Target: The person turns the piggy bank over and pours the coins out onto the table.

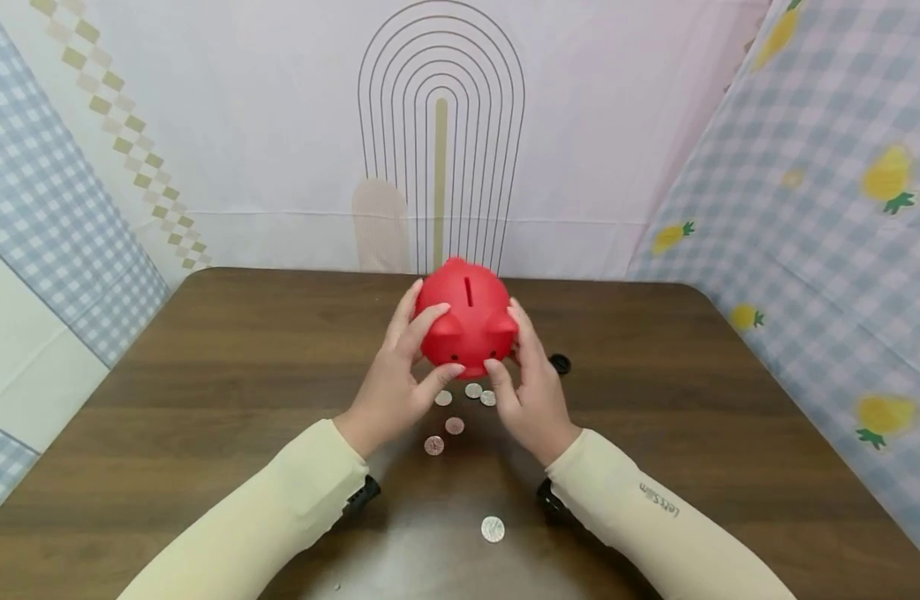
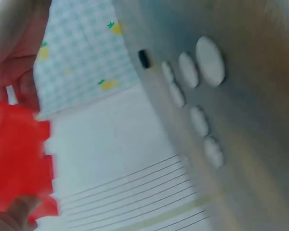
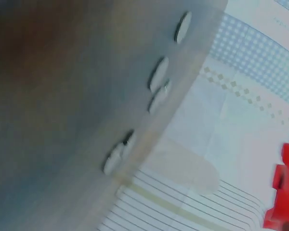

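Note:
A red piggy bank with a coin slot on top is held up between both hands in the head view, its snout toward me. My left hand grips its left side, thumb by the snout and fingers spread along the flank. On the other side my right hand grips it the same way, thumb beside the snout. Its stubby feet show clear of the tabletop in the left wrist view, where the piggy bank is blurred. Its underside is hidden in the head view.
Several silver coins lie on the brown wooden table; one coin is nearest me, another coin below the hands. A small black round cap lies right of the right hand. Patterned cloths hang behind and on both sides.

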`<state>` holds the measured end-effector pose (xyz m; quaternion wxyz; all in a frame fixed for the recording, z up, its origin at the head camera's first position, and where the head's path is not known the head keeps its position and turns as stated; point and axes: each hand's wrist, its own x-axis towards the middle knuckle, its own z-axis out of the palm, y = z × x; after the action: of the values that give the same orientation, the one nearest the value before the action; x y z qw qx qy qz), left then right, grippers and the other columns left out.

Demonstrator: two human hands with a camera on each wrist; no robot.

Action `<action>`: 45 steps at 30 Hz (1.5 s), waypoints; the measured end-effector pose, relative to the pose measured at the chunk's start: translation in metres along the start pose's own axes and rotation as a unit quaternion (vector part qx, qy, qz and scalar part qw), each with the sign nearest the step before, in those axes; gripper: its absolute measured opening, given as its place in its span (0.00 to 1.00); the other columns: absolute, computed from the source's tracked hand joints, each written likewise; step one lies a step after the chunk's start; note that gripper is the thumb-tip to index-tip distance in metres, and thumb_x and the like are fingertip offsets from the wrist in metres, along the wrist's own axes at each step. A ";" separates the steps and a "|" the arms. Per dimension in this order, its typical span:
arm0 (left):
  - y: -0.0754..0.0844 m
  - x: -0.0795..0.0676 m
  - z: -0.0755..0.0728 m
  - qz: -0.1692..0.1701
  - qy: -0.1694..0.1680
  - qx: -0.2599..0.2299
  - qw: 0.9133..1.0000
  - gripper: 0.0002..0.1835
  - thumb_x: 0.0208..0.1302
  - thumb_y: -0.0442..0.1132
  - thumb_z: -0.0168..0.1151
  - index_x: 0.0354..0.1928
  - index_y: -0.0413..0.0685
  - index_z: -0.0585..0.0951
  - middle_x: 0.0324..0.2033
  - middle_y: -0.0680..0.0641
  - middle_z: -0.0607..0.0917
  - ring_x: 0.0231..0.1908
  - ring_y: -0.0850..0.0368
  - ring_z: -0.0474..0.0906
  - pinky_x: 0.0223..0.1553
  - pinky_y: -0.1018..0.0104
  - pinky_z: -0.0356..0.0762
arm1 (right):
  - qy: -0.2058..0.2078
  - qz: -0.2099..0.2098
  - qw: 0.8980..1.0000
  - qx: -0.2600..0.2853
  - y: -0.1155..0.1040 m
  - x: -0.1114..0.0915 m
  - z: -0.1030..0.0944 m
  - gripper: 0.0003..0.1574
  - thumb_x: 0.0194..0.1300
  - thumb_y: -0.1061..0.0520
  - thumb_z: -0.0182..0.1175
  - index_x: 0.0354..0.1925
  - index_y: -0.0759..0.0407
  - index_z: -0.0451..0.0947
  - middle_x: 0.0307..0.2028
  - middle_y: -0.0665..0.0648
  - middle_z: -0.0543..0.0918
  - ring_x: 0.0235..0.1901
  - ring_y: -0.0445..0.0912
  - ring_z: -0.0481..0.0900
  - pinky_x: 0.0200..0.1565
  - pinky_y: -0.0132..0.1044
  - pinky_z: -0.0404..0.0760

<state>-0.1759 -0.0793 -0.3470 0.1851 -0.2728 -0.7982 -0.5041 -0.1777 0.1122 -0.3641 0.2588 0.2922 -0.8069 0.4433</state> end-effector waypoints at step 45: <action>-0.024 0.007 -0.001 -0.151 -0.040 0.002 0.988 0.36 0.57 0.37 0.70 0.68 0.48 0.67 0.71 0.38 0.59 0.66 0.38 0.61 0.59 0.43 0.70 | -0.069 0.178 0.978 0.089 0.015 0.008 0.008 0.38 0.67 0.58 0.60 0.70 0.59 0.57 0.62 0.64 0.73 0.58 0.57 0.75 0.55 0.49 0.78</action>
<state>-0.1962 -0.0866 -0.3592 0.0753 -0.1688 -0.8378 -0.5137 -0.1949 0.1100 -0.3712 0.0926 0.1954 -0.8191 0.5313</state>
